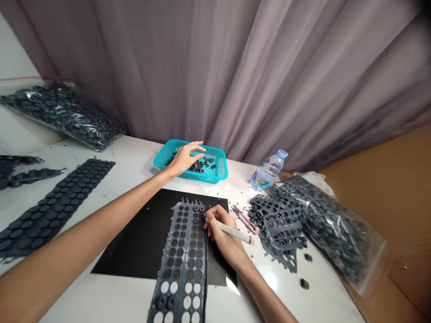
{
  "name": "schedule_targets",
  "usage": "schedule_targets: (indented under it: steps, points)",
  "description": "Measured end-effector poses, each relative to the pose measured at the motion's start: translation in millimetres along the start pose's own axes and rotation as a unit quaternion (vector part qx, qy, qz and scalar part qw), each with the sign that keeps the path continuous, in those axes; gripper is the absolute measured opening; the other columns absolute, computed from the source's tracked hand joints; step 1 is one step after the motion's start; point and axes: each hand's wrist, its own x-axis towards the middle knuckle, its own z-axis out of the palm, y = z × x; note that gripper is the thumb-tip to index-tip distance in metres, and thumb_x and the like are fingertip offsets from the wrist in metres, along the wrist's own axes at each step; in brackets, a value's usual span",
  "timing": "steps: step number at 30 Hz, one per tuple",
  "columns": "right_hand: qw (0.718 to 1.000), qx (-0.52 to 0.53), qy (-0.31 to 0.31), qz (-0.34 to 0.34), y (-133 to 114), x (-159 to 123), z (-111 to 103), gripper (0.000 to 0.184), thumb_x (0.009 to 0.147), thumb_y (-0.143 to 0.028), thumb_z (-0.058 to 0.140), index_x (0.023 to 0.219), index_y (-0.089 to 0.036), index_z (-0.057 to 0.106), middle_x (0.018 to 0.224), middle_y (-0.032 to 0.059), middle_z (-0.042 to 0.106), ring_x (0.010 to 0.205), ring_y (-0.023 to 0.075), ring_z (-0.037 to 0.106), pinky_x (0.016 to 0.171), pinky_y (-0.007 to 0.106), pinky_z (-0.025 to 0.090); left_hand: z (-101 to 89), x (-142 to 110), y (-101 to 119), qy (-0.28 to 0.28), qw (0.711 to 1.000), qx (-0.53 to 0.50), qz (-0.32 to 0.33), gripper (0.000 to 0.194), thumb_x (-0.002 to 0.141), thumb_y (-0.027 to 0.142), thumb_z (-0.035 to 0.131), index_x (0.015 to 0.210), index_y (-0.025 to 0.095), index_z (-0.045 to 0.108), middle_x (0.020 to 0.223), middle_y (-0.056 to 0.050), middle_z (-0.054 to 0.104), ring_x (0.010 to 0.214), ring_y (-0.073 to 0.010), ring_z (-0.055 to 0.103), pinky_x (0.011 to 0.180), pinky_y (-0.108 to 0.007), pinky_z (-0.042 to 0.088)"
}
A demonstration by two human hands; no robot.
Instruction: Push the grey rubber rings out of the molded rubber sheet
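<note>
My left hand (186, 158) is over a turquoise plastic basket (222, 168), its fingers spread apart and nothing visible in them. Small black rubber pieces (198, 167) lie in the basket. With my right hand (224, 231) I grip a pen-like tool (235, 233) with a pale wrapped handle; its tip is at the right edge of a perforated dark rubber sheet (184, 251). Two round black pieces (198, 208) sit at the sheet's top right, and two more (166, 302) are near its lower left. The sheet lies partly on a black mat (134, 242).
Pink-handled snips (247, 220), a water bottle (267, 170) and a pile of punched rubber sheets (279, 224) are at the right, beside a bag of black pieces (336, 229). Another full bag (63, 112) and a studded rubber sheet (57, 202) lie left. A curtain (168, 67) hangs behind.
</note>
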Motion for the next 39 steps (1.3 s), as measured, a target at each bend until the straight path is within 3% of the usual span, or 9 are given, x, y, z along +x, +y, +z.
schedule_targets:
  steps: [2,6,9,13,23,29,34,39]
  points:
    - [1.0,0.003,0.007,0.002,-2,0,0,0.03,0.103,-0.05,0.059,0.095,-0.021,0.06,0.074,0.0002,0.065,0.058,0.0143,0.056,0.048,0.022,0.042,-1.6,-14,8,-0.013,0.999,0.027,0.026,0.01,0.094,0.024,0.072,0.102,0.021,0.078,0.143,-0.01,0.069,0.144,-0.0306,0.053,0.128,-0.058,0.028]
    - [1.0,0.006,0.025,-0.003,-2,2,-3,0.022,0.099,-0.042,0.06,0.097,-0.021,0.063,0.074,0.0001,0.064,0.057,0.0142,0.056,0.046,0.022,0.043,3.2,-80,30,-0.082,0.994,0.053,0.047,0.013,0.101,0.028,0.065,0.103,0.023,0.076,0.115,-0.006,0.074,0.116,-0.0252,0.066,0.112,-0.049,0.047]
    - [0.999,-0.004,0.034,-0.019,2,8,-8,0.015,0.095,-0.035,0.061,0.096,-0.02,0.065,0.074,-0.0005,0.065,0.053,0.0127,0.054,0.045,0.022,0.044,10.7,-130,38,-0.169,0.982,0.087,0.018,0.018,0.104,0.028,0.059,0.116,0.023,0.071,0.114,-0.006,0.068,0.104,-0.0228,0.067,0.099,-0.043,0.054]
    - [0.999,0.02,0.016,-0.023,3,13,-14,0.017,0.094,-0.036,0.067,0.098,-0.019,0.064,0.077,0.0003,0.068,0.054,0.0126,0.059,0.047,0.022,0.048,17.4,-163,36,-0.208,0.969,0.132,-0.011,0.024,0.104,0.029,0.059,0.127,0.024,0.066,0.122,-0.008,0.065,0.12,-0.0278,0.062,0.109,-0.048,0.051]
    - [0.998,0.048,-0.005,-0.026,4,8,-15,0.008,0.091,-0.026,0.064,0.096,-0.02,0.064,0.079,-0.0001,0.068,0.058,0.0127,0.059,0.05,0.022,0.05,14.2,-173,35,-0.248,0.953,0.174,-0.002,0.036,0.11,0.035,0.053,0.145,0.025,0.056,0.134,-0.009,0.061,0.128,-0.0293,0.055,0.112,-0.048,0.047]
    - [0.999,0.035,-0.02,-0.013,2,7,-16,0.007,0.09,-0.024,0.064,0.096,-0.019,0.065,0.08,0.0004,0.068,0.062,0.0135,0.061,0.052,0.023,0.051,11.9,-168,35,-0.259,0.954,0.149,-0.014,0.033,0.109,0.038,0.055,0.14,0.027,0.061,0.134,-0.008,0.063,0.13,-0.029,0.054,0.113,-0.047,0.046]
    - [0.999,0.036,-0.017,-0.016,5,7,-16,0.009,0.094,-0.029,0.065,0.097,-0.02,0.066,0.084,0.0015,0.07,0.063,0.0136,0.061,0.053,0.023,0.051,11.0,-157,27,-0.255,0.962,0.094,-0.012,0.03,0.114,0.035,0.044,0.125,0.025,0.07,0.129,-0.006,0.068,0.128,-0.0249,0.059,0.114,-0.041,0.045]
    - [0.999,0.034,-0.016,-0.012,5,7,-16,0.009,0.092,-0.028,0.065,0.096,-0.02,0.066,0.084,0.0022,0.071,0.063,0.0141,0.062,0.052,0.023,0.051,10.6,-155,20,-0.247,0.966,0.071,-0.016,0.026,0.112,0.036,0.049,0.122,0.026,0.072,0.126,-0.006,0.07,0.126,-0.025,0.062,0.112,-0.04,0.046]
